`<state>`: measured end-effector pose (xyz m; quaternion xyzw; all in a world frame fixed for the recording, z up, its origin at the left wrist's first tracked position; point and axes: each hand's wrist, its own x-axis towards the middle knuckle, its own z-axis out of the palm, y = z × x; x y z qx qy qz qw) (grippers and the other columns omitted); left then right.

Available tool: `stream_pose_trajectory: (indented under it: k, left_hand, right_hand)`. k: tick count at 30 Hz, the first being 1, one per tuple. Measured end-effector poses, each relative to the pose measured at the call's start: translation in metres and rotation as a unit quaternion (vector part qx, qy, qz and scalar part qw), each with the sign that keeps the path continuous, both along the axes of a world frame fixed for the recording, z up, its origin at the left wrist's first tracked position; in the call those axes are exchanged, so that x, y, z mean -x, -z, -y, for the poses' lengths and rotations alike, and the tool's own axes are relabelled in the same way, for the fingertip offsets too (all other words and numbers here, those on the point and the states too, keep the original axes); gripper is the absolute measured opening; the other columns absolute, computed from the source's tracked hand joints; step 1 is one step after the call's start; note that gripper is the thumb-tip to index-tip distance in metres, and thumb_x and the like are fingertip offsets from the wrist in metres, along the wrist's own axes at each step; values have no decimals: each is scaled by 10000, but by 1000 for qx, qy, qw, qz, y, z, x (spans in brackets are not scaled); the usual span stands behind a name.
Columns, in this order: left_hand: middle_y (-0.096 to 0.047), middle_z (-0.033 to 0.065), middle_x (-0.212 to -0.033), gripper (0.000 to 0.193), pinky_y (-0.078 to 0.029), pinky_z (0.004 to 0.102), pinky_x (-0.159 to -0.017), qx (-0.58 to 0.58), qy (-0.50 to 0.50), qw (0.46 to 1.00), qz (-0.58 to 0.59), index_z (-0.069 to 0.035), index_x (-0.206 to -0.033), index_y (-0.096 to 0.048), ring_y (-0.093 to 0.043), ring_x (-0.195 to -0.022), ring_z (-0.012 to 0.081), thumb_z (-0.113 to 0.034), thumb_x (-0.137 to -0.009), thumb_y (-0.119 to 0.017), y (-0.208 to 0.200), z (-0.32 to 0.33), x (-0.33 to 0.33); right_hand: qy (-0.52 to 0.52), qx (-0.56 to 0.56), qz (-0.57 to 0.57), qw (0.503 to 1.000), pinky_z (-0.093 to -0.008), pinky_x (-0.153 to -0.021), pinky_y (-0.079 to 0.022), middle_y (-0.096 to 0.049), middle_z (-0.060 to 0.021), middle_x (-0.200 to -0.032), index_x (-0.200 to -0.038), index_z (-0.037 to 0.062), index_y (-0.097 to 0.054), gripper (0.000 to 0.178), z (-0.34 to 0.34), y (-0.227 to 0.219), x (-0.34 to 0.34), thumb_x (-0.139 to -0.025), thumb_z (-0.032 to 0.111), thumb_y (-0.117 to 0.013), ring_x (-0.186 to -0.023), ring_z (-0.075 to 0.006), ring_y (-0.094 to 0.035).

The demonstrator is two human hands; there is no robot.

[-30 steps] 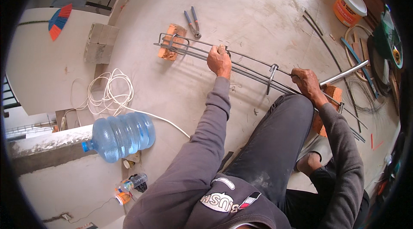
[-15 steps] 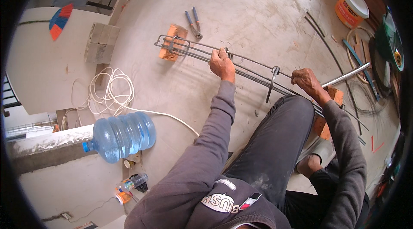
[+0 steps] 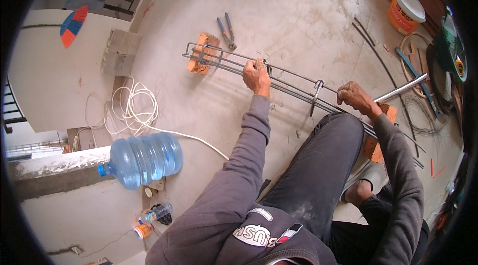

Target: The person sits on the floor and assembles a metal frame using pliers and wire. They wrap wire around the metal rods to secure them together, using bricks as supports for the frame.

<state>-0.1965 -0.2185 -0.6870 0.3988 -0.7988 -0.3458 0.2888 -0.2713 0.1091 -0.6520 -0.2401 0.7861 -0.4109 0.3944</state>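
Rebar cage [image 3: 294,88] lies along the concrete floor [image 3: 298,11], one end propped on a brick [image 3: 201,56], and the left hand [image 3: 257,76] is clenched around its bars near the middle. Right hand [image 3: 353,96] grips the cage further along, just past a loose stirrup [image 3: 315,96], with a shiny steel pipe [image 3: 401,88] at its fingers. Pincers [image 3: 226,31] rest just beyond the brick, and a water jug [image 3: 142,158] lies well apart from the cage.

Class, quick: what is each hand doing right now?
Left hand: closed on the rebar cage.
Right hand: closed on the metal pipe.
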Motion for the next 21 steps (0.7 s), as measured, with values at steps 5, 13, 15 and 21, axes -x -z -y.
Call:
stream_pose_trajectory:
  k: [5,13,15,21]
  left_hand:
    - [-510,67,-537,306,-369,385,-534,-32,-20,999,10,12,-649,-586,-455,-528,175,-190,-846,-702,-12,1,1]
    - [-532,78,-535,318,-384,384,-497,-177,69,980,-57,9,-624,-556,-464,-500,166,-175,-838,-702,-4,20,-7]
    - [-522,84,-528,319,-381,384,-491,-207,86,973,-48,14,-615,-549,-463,-497,164,-165,-827,-705,-12,19,-12]
    - [-568,29,-597,268,-385,271,-462,-61,119,991,-25,-8,-646,-583,-511,-519,101,-138,-849,-701,5,33,2]
  right_hand:
    - [-31,31,-200,979,-428,-641,-457,-605,-170,-670,-658,-8,-599,298,0,4,-10,-830,219,-510,-666,-342,-600]
    - [-19,0,-123,992,-401,-589,-459,-567,-134,-605,-766,-10,-674,279,2,-8,-8,-840,198,-504,-589,-264,-578]
    - [-10,-67,17,998,-360,-521,-437,-532,-86,-551,-759,-20,-684,297,10,-34,-5,-835,197,-496,-519,-177,-526]
    - [29,7,-106,994,-389,-601,-468,-593,-140,-622,-748,-26,-684,264,4,-6,-11,-782,193,-539,-620,-221,-599]
